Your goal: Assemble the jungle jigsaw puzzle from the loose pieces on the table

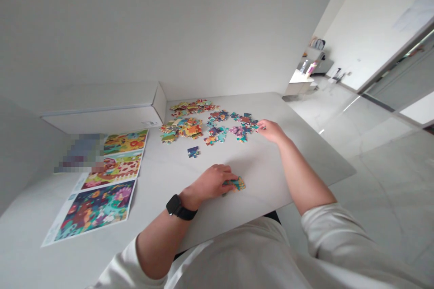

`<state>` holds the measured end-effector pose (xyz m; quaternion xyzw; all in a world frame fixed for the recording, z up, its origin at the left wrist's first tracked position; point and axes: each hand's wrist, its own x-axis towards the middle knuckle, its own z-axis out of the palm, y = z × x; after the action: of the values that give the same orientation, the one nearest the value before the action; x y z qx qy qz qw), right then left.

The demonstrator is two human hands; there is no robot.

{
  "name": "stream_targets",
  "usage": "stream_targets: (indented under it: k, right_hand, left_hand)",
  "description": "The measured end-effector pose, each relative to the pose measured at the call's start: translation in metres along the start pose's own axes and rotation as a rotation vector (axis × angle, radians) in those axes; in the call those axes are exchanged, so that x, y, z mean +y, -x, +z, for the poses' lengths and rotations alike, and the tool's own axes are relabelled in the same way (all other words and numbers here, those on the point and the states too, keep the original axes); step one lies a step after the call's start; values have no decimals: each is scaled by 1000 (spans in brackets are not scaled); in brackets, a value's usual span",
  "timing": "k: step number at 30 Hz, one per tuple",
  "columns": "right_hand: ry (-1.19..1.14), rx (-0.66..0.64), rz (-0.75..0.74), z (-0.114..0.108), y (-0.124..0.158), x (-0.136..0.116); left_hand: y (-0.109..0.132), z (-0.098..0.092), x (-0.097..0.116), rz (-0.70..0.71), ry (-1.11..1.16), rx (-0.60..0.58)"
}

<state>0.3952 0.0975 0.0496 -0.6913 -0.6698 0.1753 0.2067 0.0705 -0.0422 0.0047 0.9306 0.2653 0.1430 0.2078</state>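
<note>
My left hand [213, 182] rests with its fingertips on a small joined group of jigsaw puzzle pieces [236, 184], partly covering its left end. My right hand [270, 130] reaches across the white table to the right edge of a spread of loose, colourful puzzle pieces [217, 123], with its fingertips at the nearest ones. I cannot tell if it pinches one. A single blue-and-yellow piece [193, 151] lies apart, between both hands and the spread.
Several printed puzzle picture sheets [95, 207] lie at the table's left, beside a long white box [105, 110] at the far left. A pixelated patch [79, 153] covers part of that area. A black watch [178, 207] is on my left wrist. The marble floor [376, 144] lies beyond the table's right edge.
</note>
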Motion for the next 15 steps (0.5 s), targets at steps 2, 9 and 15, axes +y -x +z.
stream_targets:
  k: [2,9,15]
  right_hand:
    - [44,-5,28,-6,-12,-1]
    - [48,-4,92,-3,-55,-15]
    - [9,66,120,13,-85,-2]
  left_hand:
    - [0,1,-1,15,1,19]
    - [6,0,-22,-140,-98,278]
    - [12,-4,-38,-248,-63,370]
